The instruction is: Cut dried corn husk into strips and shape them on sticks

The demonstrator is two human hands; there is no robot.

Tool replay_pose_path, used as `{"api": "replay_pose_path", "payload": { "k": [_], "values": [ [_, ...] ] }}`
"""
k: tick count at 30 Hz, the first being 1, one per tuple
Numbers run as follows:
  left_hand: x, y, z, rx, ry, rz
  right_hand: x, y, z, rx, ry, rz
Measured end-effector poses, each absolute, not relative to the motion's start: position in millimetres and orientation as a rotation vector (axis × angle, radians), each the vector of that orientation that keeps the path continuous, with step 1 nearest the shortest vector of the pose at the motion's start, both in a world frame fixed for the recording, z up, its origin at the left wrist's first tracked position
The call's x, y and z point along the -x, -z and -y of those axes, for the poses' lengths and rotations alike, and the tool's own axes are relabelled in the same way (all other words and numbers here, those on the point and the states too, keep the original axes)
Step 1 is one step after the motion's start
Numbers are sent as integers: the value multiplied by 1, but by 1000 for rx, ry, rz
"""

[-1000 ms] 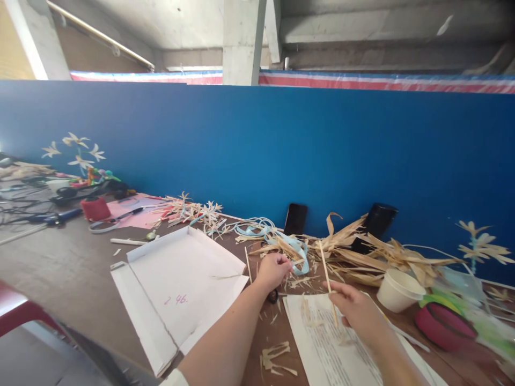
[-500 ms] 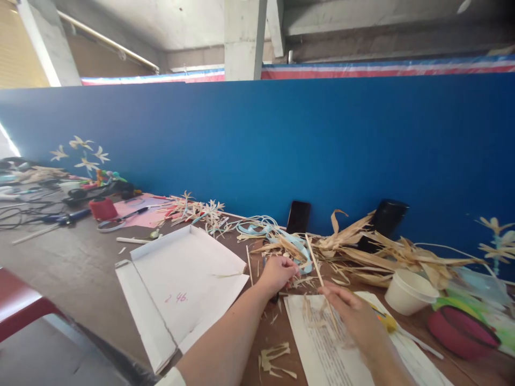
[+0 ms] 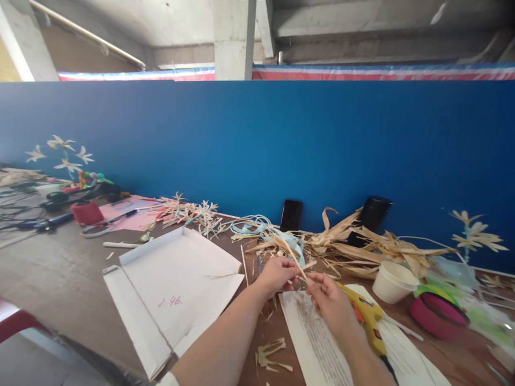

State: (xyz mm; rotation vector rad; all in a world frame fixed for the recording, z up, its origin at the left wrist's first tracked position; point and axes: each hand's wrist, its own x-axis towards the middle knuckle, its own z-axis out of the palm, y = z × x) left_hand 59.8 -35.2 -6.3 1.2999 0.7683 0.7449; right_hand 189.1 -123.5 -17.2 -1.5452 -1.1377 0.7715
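My right hand pinches a thin pale stick near its lower end. The stick leans up and to the left. Close beside it, my left hand is closed, fingertips pressed together at the stick; what they hold is too small to make out. Under the right hand lie printed sheets with dry scraps on them. A yellow glue gun rests on the paper, partly behind my right forearm. Dried corn husks are heaped beyond the hands.
A white open box lies left of my arm. A white cup and a pink round container stand at right. Husk flowers, a red roll and a phone line the blue partition.
My right hand has moved left with the stick, bringing it to my left hand's fingertips. More of the glue gun shows. The view has turned slightly right.
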Motion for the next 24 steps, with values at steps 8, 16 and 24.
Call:
{"api": "replay_pose_path", "payload": {
  "k": [8, 16, 24],
  "values": [
    [-61, 7, 37, -1307, -687, -734, -192, 20, 124, 1554, -748, 1109],
    [-66, 5, 40, -1276, -698, -759, -188, 17, 126, 1647, -271, 1430],
    [-66, -2, 44, -1243, -688, -800, -206, 9, 132, 1911, 20, 1183]
  ]
}}
